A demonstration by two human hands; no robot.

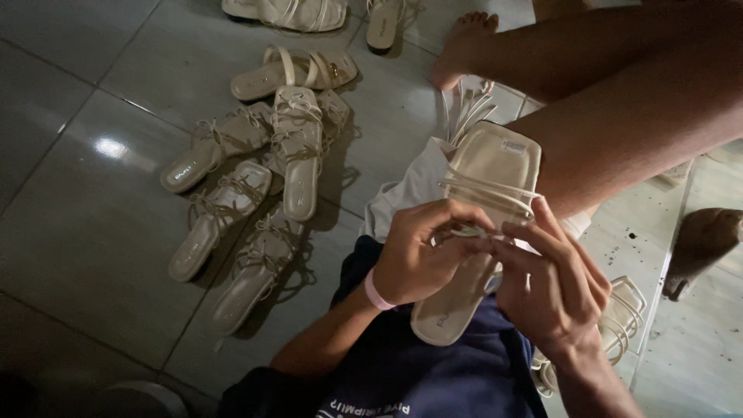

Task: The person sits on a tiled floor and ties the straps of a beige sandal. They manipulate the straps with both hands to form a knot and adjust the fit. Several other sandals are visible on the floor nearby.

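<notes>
on our lap, we are holding a cream sandal, left hand and right hand pinching its thin straps; pulling too hard could snap them.

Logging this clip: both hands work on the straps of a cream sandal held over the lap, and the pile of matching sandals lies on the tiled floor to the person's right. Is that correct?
Not quite. The pile of matching sandals lies on the tiled floor to the person's left, not right, as the head view shows. The rest holds: the left hand and right hand both work on the straps of the cream sandal over the lap.
</notes>
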